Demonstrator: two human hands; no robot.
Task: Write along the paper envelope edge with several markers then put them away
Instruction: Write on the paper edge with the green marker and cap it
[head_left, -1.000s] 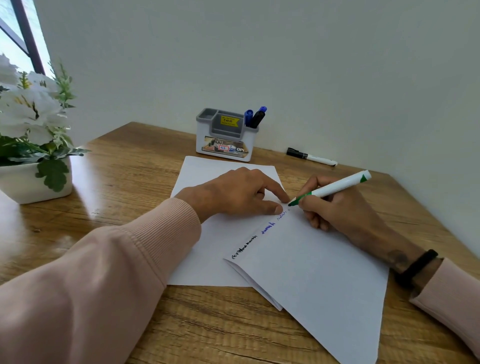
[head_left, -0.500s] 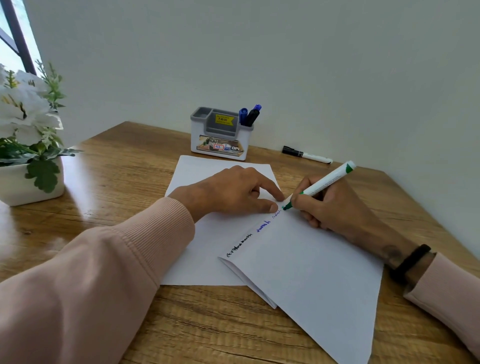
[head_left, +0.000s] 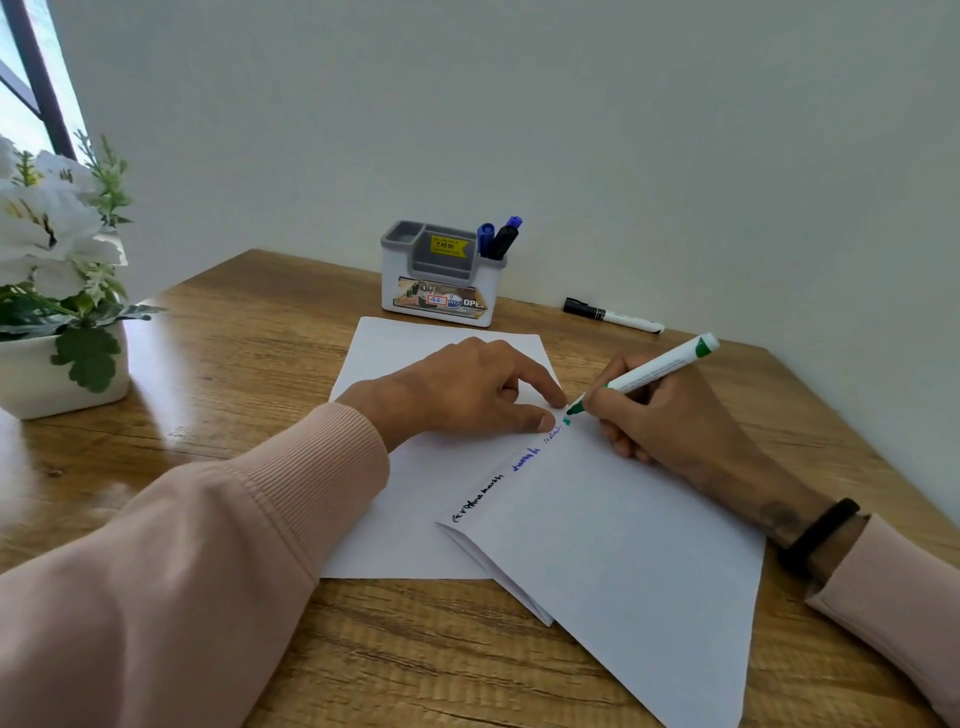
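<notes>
A first green mark has just been made at the envelope (head_left: 623, 545) edge by the green marker (head_left: 644, 375), gripped in the right hand (head_left: 670, 415); the envelope is pinned by the left hand (head_left: 467, 389), fingers loosely spread.

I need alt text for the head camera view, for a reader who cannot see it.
A right hand writes with a green marker at the edge of a white envelope, while the left hand presses the paper down. Behind, a pen holder and a black marker sit on a wooden desk.
</notes>
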